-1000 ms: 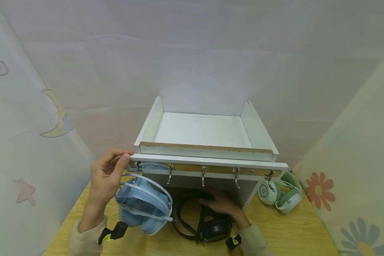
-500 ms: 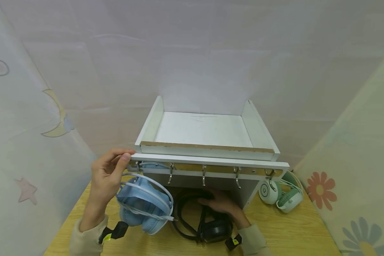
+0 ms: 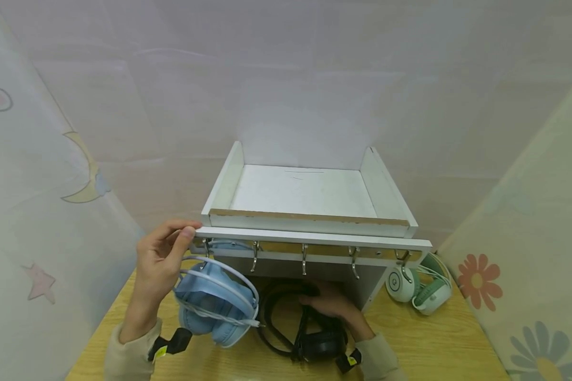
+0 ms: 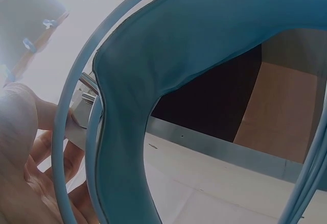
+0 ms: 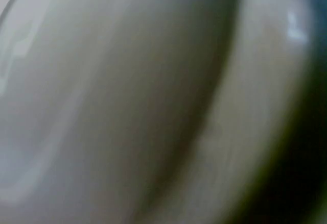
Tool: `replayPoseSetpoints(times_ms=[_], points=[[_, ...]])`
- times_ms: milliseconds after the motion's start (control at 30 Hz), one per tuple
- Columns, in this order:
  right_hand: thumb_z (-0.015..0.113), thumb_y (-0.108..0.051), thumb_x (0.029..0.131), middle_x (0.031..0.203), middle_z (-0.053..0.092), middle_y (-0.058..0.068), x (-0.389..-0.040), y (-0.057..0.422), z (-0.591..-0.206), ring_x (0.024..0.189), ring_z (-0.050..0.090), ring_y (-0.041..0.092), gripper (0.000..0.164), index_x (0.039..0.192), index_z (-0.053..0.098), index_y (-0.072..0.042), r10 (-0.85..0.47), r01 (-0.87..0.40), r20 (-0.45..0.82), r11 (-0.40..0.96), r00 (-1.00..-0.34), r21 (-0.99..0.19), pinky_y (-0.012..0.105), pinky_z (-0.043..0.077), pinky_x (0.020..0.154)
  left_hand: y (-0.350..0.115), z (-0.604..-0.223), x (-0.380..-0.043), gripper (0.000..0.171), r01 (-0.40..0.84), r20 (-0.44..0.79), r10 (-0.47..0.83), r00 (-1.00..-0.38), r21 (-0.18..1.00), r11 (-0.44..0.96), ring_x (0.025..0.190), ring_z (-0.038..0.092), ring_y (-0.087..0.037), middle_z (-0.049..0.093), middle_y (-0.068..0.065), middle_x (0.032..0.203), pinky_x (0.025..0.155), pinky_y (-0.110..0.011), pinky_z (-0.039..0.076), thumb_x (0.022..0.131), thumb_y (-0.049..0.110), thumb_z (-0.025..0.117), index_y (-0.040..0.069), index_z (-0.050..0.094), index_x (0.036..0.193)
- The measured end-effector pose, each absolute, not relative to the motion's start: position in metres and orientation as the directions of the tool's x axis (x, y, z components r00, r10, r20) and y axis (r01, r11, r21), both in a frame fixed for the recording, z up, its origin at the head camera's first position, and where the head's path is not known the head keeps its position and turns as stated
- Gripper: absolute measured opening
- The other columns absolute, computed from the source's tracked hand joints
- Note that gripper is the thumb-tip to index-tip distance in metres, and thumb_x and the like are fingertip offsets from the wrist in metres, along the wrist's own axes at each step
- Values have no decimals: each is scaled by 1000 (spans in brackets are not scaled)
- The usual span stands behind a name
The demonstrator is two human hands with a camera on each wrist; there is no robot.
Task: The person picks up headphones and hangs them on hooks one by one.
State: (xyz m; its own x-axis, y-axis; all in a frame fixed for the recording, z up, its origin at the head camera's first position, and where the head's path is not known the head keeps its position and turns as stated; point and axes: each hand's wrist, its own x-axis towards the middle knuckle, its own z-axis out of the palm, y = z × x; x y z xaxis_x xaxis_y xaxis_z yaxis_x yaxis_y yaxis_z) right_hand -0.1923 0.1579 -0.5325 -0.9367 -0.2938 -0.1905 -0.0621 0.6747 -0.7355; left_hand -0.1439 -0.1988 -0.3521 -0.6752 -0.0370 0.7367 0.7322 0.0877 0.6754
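My left hand [image 3: 157, 259] pinches the left end of the white hook rail [image 3: 314, 236] between thumb and fingers. Light-blue headphones [image 3: 214, 288] hang from the leftmost hook, just beside that hand, with their cable bundled across them. In the left wrist view their padded headband [image 4: 125, 117] fills much of the picture, and the left hand [image 4: 25, 152] shows behind the thin outer band. Below the rail, in shadow, my right hand [image 3: 333, 304] grips black headphones [image 3: 321, 344]; its fingertips are partly hidden. The right wrist view is blurred by something very close.
The rail fronts a white shelf [image 3: 300, 193] with raised sides. More metal hooks [image 3: 304, 259] line the rail, with nothing hanging on them. White-and-green headphones [image 3: 431, 296] are at the far right, by the flowered side wall. The wooden table [image 3: 438, 349] extends beneath.
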Motion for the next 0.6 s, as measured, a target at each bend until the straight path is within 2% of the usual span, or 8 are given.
replayPoseSetpoints(times_ms=[167,300,433,600], points=[[75,-30,97,155,51,30,-188,158,-528,141,48,56,61,149,57,-3,-263,-52,-159,648,-951,-760,72,42,110,-199,-352,-143,17,708,716,-46,-696,696,121,82,61,-10,77,5,105,72,-21,46,100,-18,55,-16,70,108],[73,-23,96,154,47,36,-185,161,-526,141,46,59,66,151,51,6,-229,-37,-137,623,-964,-782,72,41,111,-199,-351,-144,18,735,739,-29,-673,672,94,80,59,-11,77,4,106,71,-21,44,100,-18,54,-16,70,109],[70,-21,97,160,40,37,-183,164,-526,146,39,60,70,157,44,7,-224,-29,-131,595,-966,-804,73,37,114,-199,-352,-144,19,742,745,-27,-666,666,85,80,58,-11,77,4,107,71,-22,43,101,-18,53,-16,70,109],[67,-20,98,165,34,36,-180,168,-525,150,34,60,73,160,39,7,-227,-30,-118,558,-967,-829,75,31,117,-199,-353,-143,17,715,722,-42,-691,691,106,80,61,-10,77,4,106,71,-21,45,100,-19,54,-17,69,108]])
